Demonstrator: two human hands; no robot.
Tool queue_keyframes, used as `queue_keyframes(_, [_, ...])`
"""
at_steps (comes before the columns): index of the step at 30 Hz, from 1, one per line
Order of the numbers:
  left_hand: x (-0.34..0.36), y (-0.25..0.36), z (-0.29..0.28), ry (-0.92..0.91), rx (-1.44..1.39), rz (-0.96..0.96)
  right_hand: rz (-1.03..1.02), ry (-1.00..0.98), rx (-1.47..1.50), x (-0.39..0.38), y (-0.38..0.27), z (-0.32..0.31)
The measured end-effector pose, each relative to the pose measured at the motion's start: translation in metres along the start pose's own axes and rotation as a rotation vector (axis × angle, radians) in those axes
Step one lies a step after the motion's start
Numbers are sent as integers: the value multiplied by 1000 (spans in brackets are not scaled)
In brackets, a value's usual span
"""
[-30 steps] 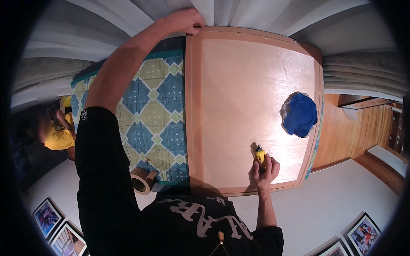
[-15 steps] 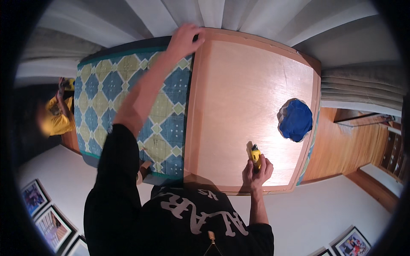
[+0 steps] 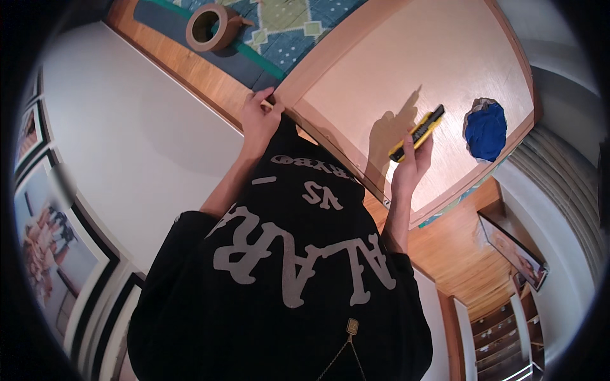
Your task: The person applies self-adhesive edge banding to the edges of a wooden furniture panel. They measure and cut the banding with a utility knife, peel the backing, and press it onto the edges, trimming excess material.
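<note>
- Nearest the camera, the person's black printed shirt [image 3: 298, 279] fills the lower middle of the view and hides the near edge of the wooden board [image 3: 406, 82]; anything lying under that edge cannot be seen, so a hand moving there would move blind.
- The left hand [image 3: 259, 117] grips the board's near left corner, fingers curled narrowly round the rim. If that grip slips, the board could drop or slide across the wooden floor [image 3: 190, 66] and the corner could catch the fingers.
- The right hand [image 3: 412, 159] is raised just above the board's near edge, fingers closed round the lower end of a yellow and black utility knife [image 3: 419, 132]. Whether the blade is out cannot be told. With the knife held loosely upright, a jolt of the board could tip it toward the wrist or the board's face and leave a score.
- Farther along the board, toward its right far side, a blue cloth [image 3: 485, 130] lies on the surface; it would likely slide off if the board tilts.
- Beyond the board's left edge, a roll of brown tape [image 3: 210, 26] sits at the edge of the patterned rug [image 3: 298, 16], well apart from both hands, and could be knocked if the board swings.
</note>
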State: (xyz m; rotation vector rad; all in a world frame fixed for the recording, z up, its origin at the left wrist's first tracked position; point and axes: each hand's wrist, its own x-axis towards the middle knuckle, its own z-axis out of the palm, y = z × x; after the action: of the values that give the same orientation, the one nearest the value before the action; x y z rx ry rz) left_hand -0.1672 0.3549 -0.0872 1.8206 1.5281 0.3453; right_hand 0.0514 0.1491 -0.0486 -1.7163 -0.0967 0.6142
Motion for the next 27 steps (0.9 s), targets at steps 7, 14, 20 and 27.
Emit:
queue_keyframes(7, [6,2,23,135,-221,-155,-79,-285,-370,-16,23,22])
queue_keyframes(14, [6,-10,50,195,-290,-170,-239,-338,-511,-17,31,29])
queue_keyframes(20, [-23,6,67,419,-158,43,-292,-341,-584,-14,36,32])
queue_keyframes(27, [-24,-35,43,37,-890,-58,-510,-592,-797,-38,3,85])
